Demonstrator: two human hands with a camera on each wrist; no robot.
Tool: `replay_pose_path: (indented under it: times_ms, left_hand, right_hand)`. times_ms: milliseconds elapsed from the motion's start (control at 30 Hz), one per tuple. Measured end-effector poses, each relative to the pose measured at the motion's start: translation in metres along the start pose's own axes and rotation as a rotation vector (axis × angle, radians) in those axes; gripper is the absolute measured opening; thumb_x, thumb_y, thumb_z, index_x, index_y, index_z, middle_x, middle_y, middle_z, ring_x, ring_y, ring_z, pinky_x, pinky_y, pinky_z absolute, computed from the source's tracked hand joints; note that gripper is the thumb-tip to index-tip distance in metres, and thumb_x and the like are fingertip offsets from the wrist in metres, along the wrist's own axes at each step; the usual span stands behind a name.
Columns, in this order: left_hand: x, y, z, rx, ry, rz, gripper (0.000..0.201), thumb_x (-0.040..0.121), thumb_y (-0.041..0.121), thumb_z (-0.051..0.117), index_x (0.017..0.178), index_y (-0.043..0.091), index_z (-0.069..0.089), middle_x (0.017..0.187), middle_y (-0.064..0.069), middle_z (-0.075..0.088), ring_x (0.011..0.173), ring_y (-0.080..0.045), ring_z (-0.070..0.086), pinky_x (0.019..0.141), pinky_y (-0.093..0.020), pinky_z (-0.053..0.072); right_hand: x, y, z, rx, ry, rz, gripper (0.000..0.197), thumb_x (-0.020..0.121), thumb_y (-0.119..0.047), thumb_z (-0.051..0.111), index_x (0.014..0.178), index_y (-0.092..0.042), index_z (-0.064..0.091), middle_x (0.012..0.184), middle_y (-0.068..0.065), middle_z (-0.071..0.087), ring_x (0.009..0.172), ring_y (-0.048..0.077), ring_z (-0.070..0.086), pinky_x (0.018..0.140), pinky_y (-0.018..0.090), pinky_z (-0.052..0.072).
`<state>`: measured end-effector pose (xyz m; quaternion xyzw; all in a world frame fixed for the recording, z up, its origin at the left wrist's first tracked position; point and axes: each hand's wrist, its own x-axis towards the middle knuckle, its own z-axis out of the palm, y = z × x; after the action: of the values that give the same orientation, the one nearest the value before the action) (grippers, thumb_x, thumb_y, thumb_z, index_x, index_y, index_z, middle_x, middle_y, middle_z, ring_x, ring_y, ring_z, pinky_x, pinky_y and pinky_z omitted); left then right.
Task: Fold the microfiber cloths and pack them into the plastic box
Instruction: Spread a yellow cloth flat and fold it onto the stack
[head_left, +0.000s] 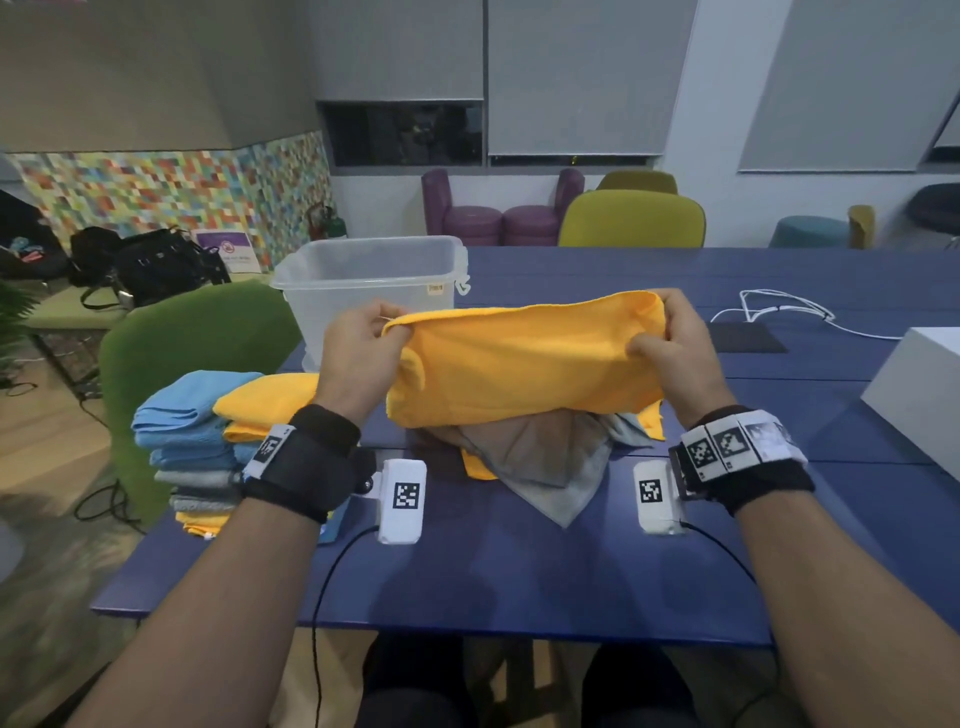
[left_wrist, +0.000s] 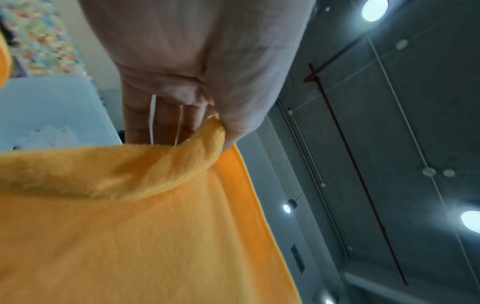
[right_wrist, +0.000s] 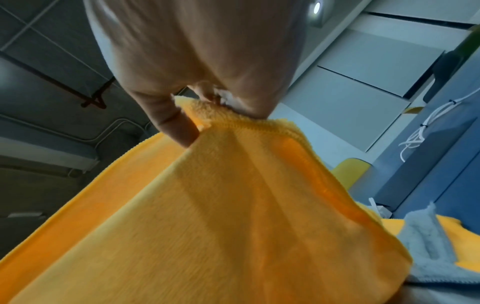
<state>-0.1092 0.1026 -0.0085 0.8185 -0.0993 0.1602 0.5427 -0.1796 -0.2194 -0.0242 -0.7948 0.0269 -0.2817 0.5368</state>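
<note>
Left hand and right hand pinch the yellow cloth stretched lengthwise left-right.

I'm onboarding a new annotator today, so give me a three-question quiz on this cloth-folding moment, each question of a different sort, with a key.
1. True or false: the plastic box already has cloths packed in it.
2. Which cloth do the left hand and right hand hold up between them? A) blue B) yellow cloth C) grey
3. Fill in: the stack of folded cloths sits on the blue table to the person's ____.

Key
1. False; the box looks empty.
2. B; each hand pinches an upper corner, above the unfolded pile.
3. Left.
</note>
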Motion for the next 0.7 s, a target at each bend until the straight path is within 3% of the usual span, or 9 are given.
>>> replay_pose_path:
  times_ms: [100, 167, 233, 333, 400, 467, 533, 600, 700]
  left_hand:
    - [0.001, 0.001, -0.003, -0.088, 0.051, -0.064, 0.015, 0.091, 0.023, 0.062, 0.084, 0.016, 0.073, 0.078, -0.003, 0.065, 0.075, -0.019, 0.056, 0.073, -0.039, 0.049]
    - [0.001, 0.004, -0.005, -0.099, 0.080, -0.077, 0.027, 0.090, 0.026, 0.062, 0.064, 0.018, 0.056, 0.066, 0.000, 0.041, 0.068, -0.017, 0.038, 0.067, -0.037, 0.033]
    - [-0.001, 0.011, -0.009, -0.171, 0.090, -0.054, 0.036, 0.089, 0.025, 0.061, 0.059, 0.022, 0.041, 0.066, 0.002, 0.028, 0.068, -0.015, 0.029, 0.067, -0.038, 0.024]
    - [0.000, 0.021, -0.018, -0.242, 0.099, 0.004, 0.028, 0.088, 0.026, 0.060, 0.067, 0.011, 0.051, 0.071, -0.003, 0.034, 0.071, -0.017, 0.034, 0.068, -0.037, 0.029]
    - [0.002, 0.028, -0.023, -0.257, 0.091, 0.038, 0.028, 0.091, 0.031, 0.059, 0.074, 0.009, 0.055, 0.075, -0.005, 0.038, 0.073, -0.018, 0.037, 0.069, -0.037, 0.033]
    - [0.003, 0.036, -0.027, -0.284, 0.072, 0.073, 0.034, 0.095, 0.036, 0.060, 0.066, 0.020, 0.053, 0.073, -0.005, 0.038, 0.073, -0.020, 0.038, 0.069, -0.037, 0.035]
    - [0.004, 0.046, -0.029, -0.271, 0.065, 0.131, 0.040, 0.101, 0.034, 0.059, 0.063, 0.025, 0.048, 0.068, 0.003, 0.036, 0.069, -0.018, 0.035, 0.065, -0.034, 0.032]
    - [0.007, 0.052, -0.033, -0.233, 0.067, 0.182, 0.039, 0.103, 0.031, 0.060, 0.066, 0.023, 0.048, 0.068, 0.001, 0.035, 0.067, -0.015, 0.034, 0.065, -0.032, 0.031]
    - [0.012, 0.055, -0.040, -0.205, 0.054, 0.201, 0.031, 0.099, 0.035, 0.065, 0.080, 0.011, 0.067, 0.077, -0.007, 0.050, 0.074, -0.018, 0.046, 0.070, -0.039, 0.045]
  right_hand:
    - [0.003, 0.004, -0.001, -0.131, 0.018, -0.047, 0.022, 0.076, -0.014, 0.058, 0.096, -0.015, 0.065, 0.089, 0.007, 0.067, 0.086, 0.021, 0.059, 0.076, 0.041, 0.047]
    - [0.006, 0.007, -0.003, -0.156, 0.077, -0.082, 0.010, 0.086, -0.017, 0.058, 0.089, -0.011, 0.066, 0.081, 0.004, 0.065, 0.078, 0.020, 0.056, 0.073, 0.043, 0.046]
    - [0.008, 0.006, -0.008, -0.081, 0.158, -0.091, 0.022, 0.093, -0.024, 0.057, 0.085, -0.004, 0.063, 0.073, 0.001, 0.055, 0.070, 0.013, 0.046, 0.065, 0.038, 0.038]
    - [0.009, -0.004, -0.019, 0.044, 0.254, -0.123, 0.034, 0.101, -0.028, 0.055, 0.084, 0.001, 0.056, 0.073, 0.004, 0.042, 0.067, 0.011, 0.036, 0.063, 0.031, 0.029]
    - [0.009, -0.014, -0.024, 0.073, 0.284, -0.148, 0.033, 0.102, -0.032, 0.054, 0.081, -0.006, 0.054, 0.072, 0.000, 0.041, 0.067, 0.010, 0.035, 0.063, 0.031, 0.030]
    - [0.012, -0.024, -0.027, 0.092, 0.313, -0.169, 0.030, 0.102, -0.033, 0.055, 0.074, -0.023, 0.050, 0.067, -0.014, 0.041, 0.064, 0.006, 0.036, 0.060, 0.027, 0.033]
    - [0.014, -0.033, -0.028, 0.080, 0.347, -0.189, 0.032, 0.102, -0.034, 0.055, 0.071, -0.029, 0.047, 0.063, -0.018, 0.040, 0.063, 0.004, 0.036, 0.060, 0.024, 0.033]
    - [0.017, -0.038, -0.030, 0.083, 0.367, -0.193, 0.034, 0.101, -0.037, 0.057, 0.068, -0.032, 0.048, 0.061, -0.019, 0.040, 0.061, 0.004, 0.035, 0.059, 0.024, 0.032]
    - [0.023, -0.036, -0.034, 0.089, 0.376, -0.184, 0.036, 0.099, -0.037, 0.060, 0.065, -0.033, 0.051, 0.059, -0.019, 0.039, 0.060, 0.003, 0.034, 0.058, 0.022, 0.031]
